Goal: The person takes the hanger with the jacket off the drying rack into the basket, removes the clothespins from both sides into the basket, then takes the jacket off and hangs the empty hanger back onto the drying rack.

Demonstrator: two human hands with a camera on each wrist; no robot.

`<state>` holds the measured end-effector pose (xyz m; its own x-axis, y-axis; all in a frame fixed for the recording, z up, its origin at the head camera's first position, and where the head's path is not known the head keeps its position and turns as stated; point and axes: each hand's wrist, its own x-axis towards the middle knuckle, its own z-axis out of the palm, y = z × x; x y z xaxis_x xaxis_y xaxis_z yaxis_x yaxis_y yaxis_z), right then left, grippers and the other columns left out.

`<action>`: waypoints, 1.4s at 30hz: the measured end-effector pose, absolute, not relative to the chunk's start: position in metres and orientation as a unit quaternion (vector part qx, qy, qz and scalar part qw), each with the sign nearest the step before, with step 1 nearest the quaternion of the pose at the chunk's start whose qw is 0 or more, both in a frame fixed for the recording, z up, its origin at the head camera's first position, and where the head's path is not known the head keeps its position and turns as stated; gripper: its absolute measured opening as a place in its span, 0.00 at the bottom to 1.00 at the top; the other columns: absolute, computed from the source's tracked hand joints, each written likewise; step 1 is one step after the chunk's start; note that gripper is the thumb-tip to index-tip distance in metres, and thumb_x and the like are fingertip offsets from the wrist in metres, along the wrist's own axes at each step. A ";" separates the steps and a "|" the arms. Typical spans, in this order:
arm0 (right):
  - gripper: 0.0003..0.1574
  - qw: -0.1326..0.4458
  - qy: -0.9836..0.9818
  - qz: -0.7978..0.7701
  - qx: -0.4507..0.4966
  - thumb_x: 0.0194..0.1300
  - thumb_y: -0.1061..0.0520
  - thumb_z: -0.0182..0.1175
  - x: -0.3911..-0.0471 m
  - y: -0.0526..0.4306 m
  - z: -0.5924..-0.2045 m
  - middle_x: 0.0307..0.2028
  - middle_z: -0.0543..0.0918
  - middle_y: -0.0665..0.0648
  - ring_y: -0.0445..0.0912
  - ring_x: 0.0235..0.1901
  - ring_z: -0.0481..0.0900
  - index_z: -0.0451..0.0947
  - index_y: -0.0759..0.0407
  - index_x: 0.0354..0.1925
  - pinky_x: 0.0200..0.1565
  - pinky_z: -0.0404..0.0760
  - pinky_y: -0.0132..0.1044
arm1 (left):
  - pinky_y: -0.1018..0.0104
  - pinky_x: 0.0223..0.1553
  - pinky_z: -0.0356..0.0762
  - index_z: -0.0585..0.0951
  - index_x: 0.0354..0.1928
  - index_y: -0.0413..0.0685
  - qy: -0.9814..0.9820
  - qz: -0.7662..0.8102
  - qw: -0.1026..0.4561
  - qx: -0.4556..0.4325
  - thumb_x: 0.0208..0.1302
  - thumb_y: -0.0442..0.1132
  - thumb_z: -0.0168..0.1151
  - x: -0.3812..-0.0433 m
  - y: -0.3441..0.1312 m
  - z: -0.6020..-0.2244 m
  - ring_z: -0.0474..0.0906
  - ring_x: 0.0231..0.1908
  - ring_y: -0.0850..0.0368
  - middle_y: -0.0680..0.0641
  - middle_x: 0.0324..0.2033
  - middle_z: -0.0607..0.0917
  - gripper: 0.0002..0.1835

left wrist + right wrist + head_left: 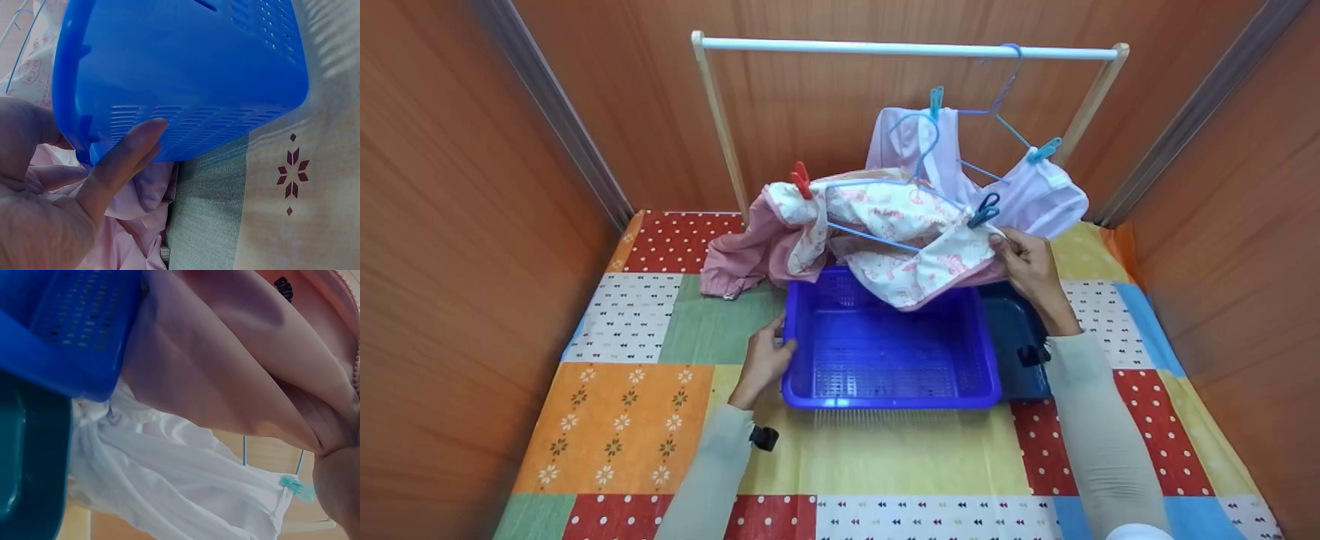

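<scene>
My left hand (pixel 765 356) grips the left rim of a blue plastic basket (pixel 892 352), thumb on one side of the wall and fingers on the other. My right hand (pixel 1027 264) pinches the edge of a pink jacket (pixel 746 255) with a white printed lining, just below a dark blue clothespin (pixel 984 211). The jacket hangs over the basket's back edge, with a blue hanger (pixel 874 238) in it and a red clothespin (pixel 802 180) at its left shoulder. In the right wrist view, the pink cloth (pixel 225 354) hides most of the right fingers.
Behind stands a drying rack with a white bar (pixel 885 48). From it hangs a hanger with a pale lilac garment (pixel 1039 199), held by teal clothespins (pixel 936 101). A dark teal tray (pixel 1016 360) lies partly under the basket. Wooden panels (pixel 472 262) enclose the patchwork cloth (pixel 622 420).
</scene>
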<state>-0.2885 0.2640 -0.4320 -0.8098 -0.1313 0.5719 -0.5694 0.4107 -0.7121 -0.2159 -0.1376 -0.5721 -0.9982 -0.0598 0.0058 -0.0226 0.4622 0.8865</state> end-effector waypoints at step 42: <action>0.14 0.057 -0.825 0.531 0.185 0.68 0.70 0.55 -0.269 0.289 -0.491 0.23 0.82 0.48 0.34 0.21 0.75 0.80 0.76 0.49 0.24 0.73 0.24 | 0.60 0.37 0.79 0.73 0.64 0.33 -0.864 -0.499 0.034 0.051 0.57 0.29 0.58 -0.214 -0.135 -0.570 0.78 0.26 0.58 0.32 0.43 0.86 0.29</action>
